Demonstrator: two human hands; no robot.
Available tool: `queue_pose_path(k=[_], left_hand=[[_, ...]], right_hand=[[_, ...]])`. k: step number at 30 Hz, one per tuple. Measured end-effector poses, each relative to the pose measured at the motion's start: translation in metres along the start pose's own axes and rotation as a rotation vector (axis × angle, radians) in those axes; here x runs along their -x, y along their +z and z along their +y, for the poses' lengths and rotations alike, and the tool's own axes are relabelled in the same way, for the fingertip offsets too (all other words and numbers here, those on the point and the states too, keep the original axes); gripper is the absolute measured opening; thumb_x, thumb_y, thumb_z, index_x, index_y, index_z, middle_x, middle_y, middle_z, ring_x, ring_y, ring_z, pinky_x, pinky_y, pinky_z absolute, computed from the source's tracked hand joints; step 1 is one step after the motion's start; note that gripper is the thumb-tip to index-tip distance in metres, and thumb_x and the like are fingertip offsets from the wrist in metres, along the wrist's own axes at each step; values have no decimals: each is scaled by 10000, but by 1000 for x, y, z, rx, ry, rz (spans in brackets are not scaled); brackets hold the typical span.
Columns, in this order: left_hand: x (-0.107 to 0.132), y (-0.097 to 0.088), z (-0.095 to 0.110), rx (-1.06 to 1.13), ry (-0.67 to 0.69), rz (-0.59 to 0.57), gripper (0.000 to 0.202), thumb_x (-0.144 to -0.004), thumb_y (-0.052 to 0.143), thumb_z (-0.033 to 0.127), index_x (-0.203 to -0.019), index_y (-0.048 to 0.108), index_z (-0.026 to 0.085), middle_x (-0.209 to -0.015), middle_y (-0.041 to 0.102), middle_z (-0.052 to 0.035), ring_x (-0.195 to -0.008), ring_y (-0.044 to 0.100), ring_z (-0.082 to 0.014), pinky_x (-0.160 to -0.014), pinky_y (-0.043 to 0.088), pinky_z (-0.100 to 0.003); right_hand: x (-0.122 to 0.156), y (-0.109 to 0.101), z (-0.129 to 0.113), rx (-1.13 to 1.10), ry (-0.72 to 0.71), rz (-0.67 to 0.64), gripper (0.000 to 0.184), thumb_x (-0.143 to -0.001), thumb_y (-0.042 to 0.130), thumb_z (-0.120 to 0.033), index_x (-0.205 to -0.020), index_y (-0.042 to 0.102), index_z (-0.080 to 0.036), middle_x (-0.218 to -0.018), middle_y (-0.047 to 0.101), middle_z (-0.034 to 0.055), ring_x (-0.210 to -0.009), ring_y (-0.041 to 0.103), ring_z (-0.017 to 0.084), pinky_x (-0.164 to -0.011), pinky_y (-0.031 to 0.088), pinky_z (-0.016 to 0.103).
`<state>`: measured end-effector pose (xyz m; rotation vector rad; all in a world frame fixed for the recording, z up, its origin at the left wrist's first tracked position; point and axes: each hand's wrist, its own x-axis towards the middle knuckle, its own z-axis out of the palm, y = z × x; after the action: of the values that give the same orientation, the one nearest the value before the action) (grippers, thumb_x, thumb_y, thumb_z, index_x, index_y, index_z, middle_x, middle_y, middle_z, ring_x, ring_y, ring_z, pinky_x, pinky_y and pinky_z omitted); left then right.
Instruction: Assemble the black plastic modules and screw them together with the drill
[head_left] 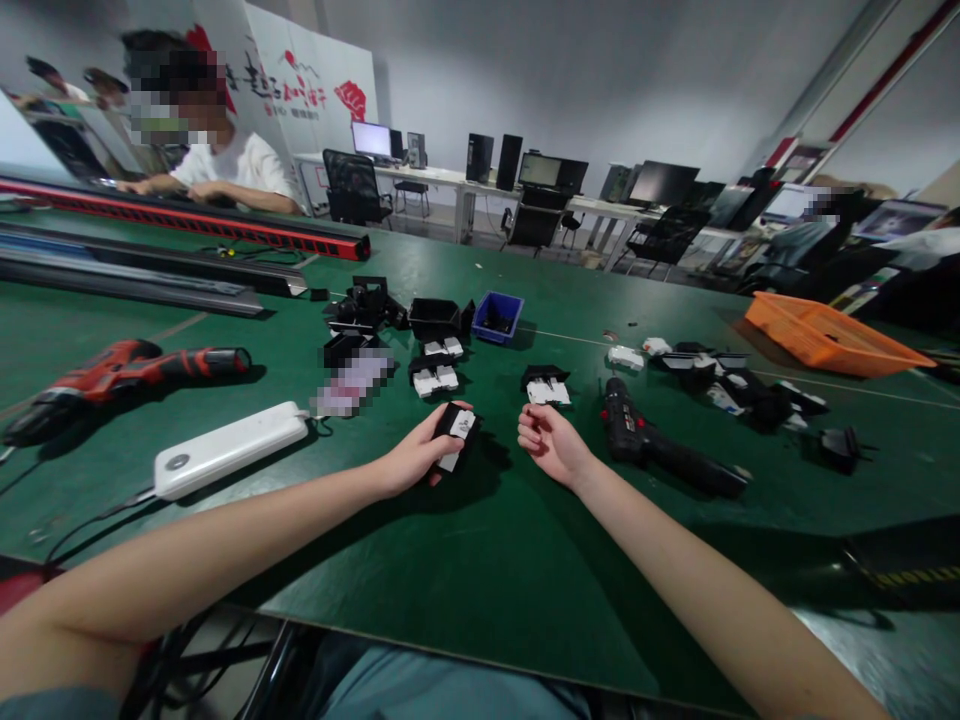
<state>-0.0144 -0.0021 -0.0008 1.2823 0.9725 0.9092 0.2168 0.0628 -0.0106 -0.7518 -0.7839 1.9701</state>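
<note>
My left hand (422, 453) is wrapped round a black-and-white plastic part (460, 428), held just above the green table with its white face up. To the right, my right hand (553, 444) has its fingers curled in; whether anything small sits in them I cannot make out. Just beyond it lies another black-and-white part (547, 387). Similar parts (435, 378) rest past my left hand. A black cordless drill (637, 435) lies to the right of my right hand.
A red-and-black power tool (112, 385) and a white power strip (229, 450) lie on the left. Behind the parts stand a blue bin (498, 316) and a black bin (434, 317). An orange tray (832, 335) is far right. A person (232, 165) works across the table.
</note>
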Motion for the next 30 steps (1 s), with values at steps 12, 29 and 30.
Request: queue_pose_path(k=[12, 29, 30], left_hand=[[-1, 3, 0, -46, 17, 62, 509, -834, 558, 295, -1307, 373, 264, -850, 481, 22, -539, 504, -80, -346, 422, -153], [-1, 3, -1, -100, 37, 57, 516, -839, 570, 320, -1312, 366, 278, -926, 502, -5, -590, 526, -95, -353, 438, -149], [-1, 3, -2, -104, 44, 53, 522, -837, 574, 321, -1312, 364, 275, -932, 501, -7, -592, 525, -95, -353, 440, -151]], right_hand=[[25, 46, 28, 409, -139, -164, 221, -778, 719, -355, -878, 607, -193, -510, 381, -105, -400, 260, 48, -427, 162, 221], [23, 45, 42, 779, -358, -76, 187, -823, 665, -375, -885, 637, -201, -625, 471, -44, -569, 397, 114, -532, 308, 249], [24, 45, 42, 786, -360, -77, 184, -826, 662, -372, -889, 625, -204, -621, 466, -47, -563, 392, 114, -531, 307, 249]])
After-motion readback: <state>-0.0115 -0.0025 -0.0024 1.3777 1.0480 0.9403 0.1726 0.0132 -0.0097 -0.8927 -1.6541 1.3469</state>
